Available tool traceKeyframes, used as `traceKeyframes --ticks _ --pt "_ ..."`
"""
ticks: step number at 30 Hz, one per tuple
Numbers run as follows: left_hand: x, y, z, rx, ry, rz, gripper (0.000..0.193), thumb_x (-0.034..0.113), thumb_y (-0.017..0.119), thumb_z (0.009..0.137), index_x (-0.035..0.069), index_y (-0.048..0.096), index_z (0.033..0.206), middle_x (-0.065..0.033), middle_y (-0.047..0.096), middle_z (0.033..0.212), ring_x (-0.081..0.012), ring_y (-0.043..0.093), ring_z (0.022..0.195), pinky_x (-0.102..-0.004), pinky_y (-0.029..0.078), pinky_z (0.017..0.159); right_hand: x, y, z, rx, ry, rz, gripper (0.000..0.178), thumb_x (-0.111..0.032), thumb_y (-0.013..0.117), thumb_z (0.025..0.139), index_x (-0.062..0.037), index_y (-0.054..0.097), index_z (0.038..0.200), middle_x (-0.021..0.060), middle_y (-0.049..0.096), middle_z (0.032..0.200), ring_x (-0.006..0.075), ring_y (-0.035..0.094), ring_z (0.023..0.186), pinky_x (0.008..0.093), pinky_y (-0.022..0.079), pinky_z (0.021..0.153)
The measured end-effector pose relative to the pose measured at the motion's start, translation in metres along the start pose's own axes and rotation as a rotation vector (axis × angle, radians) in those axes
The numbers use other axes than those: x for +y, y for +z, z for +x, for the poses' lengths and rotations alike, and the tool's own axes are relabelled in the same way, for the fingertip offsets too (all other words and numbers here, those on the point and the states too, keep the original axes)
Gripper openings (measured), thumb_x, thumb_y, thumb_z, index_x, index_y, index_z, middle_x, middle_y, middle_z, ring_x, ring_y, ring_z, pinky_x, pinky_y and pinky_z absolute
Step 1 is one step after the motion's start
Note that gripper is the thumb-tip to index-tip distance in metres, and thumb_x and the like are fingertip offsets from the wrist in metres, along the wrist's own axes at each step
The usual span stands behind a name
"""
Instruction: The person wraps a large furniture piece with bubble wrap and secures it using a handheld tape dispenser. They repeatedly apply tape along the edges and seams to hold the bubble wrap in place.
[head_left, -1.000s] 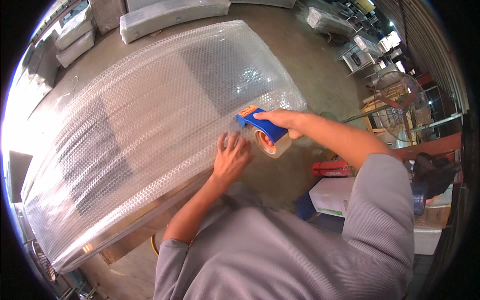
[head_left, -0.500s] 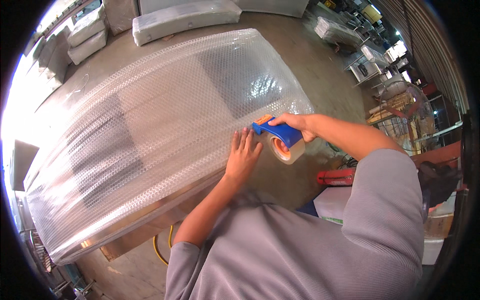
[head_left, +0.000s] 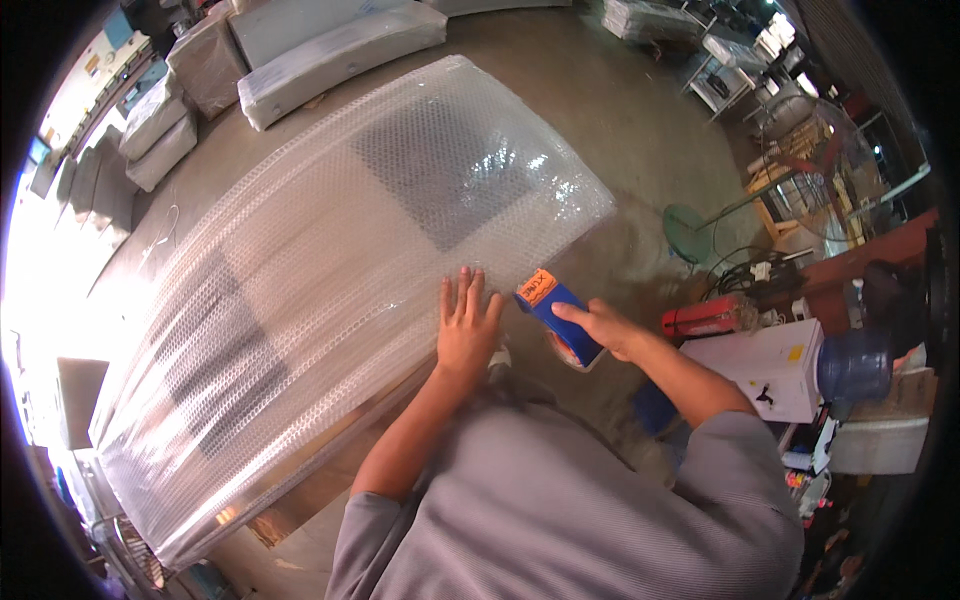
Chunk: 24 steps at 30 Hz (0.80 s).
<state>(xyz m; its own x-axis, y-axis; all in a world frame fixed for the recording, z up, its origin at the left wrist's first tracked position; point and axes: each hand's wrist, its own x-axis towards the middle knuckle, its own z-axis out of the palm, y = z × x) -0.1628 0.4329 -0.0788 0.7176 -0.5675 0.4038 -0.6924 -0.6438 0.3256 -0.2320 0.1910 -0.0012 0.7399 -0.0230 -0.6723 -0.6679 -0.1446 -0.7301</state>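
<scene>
A large box-like piece covered in bubble wrap (head_left: 330, 260) stretches across the middle. My left hand (head_left: 467, 325) lies flat on the near edge of the wrap, fingers stretched out. In my right hand (head_left: 603, 328) is a blue tape dispenser (head_left: 568, 322) with an orange label, held just off the wrap's near right edge. Its roll of clear tape shows only in part below the blue body. Whether a strip of tape runs from it to the wrap I cannot make out.
Wrapped long pieces (head_left: 340, 60) stand on the floor at the far left. To the right are a standing fan (head_left: 800, 165) with a green base, a red fire extinguisher (head_left: 708, 316), a white box (head_left: 760, 368) and a blue water bottle (head_left: 855, 365). Cables lie near the fan.
My right hand has lowered with the tape dispenser, which now tilts more steeply. My left hand has shifted slightly left along the wrap. The whole view has turned toward the right.
</scene>
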Motion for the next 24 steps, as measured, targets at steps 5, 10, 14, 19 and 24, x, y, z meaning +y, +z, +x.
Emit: traceKeyframes --ticks 5,10,14,19,24 --pt "-0.003 -0.002 -0.001 -0.016 0.056 0.058 0.029 0.018 0.070 0.086 0.009 0.064 0.113 -0.0226 0.053 0.150 -0.0413 0.040 0.151 -0.0627 0.028 0.122 0.071 0.011 0.011 0.100 -0.187 0.001 0.063 -0.060 0.065 0.098 0.0015 0.075 0.094 0.0051 0.070 0.079 0.0141 0.065 0.073 0.0329 0.051 0.067" --pt "0.006 -0.016 0.010 -0.130 0.015 0.079 0.039 0.020 0.074 0.087 0.005 0.061 0.121 -0.0223 0.045 0.157 -0.0406 0.031 0.155 -0.0620 0.024 0.124 0.103 0.034 0.071 0.182 -0.340 0.014 0.064 -0.058 0.065 0.099 0.0041 0.074 0.110 0.0080 0.073 0.090 0.0155 0.066 0.084 0.0340 0.054 0.077" --pt "0.025 -0.015 0.023 -0.311 0.069 0.253 0.052 0.021 0.071 0.090 0.002 0.056 0.136 -0.0197 0.040 0.161 -0.0364 0.025 0.158 -0.0581 0.015 0.128 0.117 0.031 0.107 0.039 -0.449 0.125 0.066 -0.058 0.066 0.099 0.0062 0.071 0.116 0.0109 0.074 0.097 0.0166 0.067 0.087 0.0358 0.054 0.081" --pt "0.027 0.008 0.032 -0.543 0.665 0.792 0.072 0.041 0.050 0.100 0.004 0.037 0.161 -0.0146 0.028 0.171 -0.0318 0.017 0.161 -0.0540 0.004 0.131 0.139 0.035 0.119 0.099 -0.459 0.059 0.062 -0.057 0.066 0.098 0.0033 0.073 0.111 0.0102 0.075 0.093 0.0168 0.070 0.085 0.0362 0.055 0.078" --pt "0.025 0.022 0.024 -0.665 0.787 1.129 0.074 0.047 0.040 0.103 0.008 0.030 0.165 -0.0123 0.021 0.174 -0.0327 0.010 0.162 -0.0557 -0.006 0.130 0.141 0.030 0.114 0.144 -0.149 -0.119 0.071 -0.067 0.065 0.093 0.0016 0.077 0.105 0.0148 0.076 0.089 0.0261 0.074 0.082 0.0409 0.057 0.078"
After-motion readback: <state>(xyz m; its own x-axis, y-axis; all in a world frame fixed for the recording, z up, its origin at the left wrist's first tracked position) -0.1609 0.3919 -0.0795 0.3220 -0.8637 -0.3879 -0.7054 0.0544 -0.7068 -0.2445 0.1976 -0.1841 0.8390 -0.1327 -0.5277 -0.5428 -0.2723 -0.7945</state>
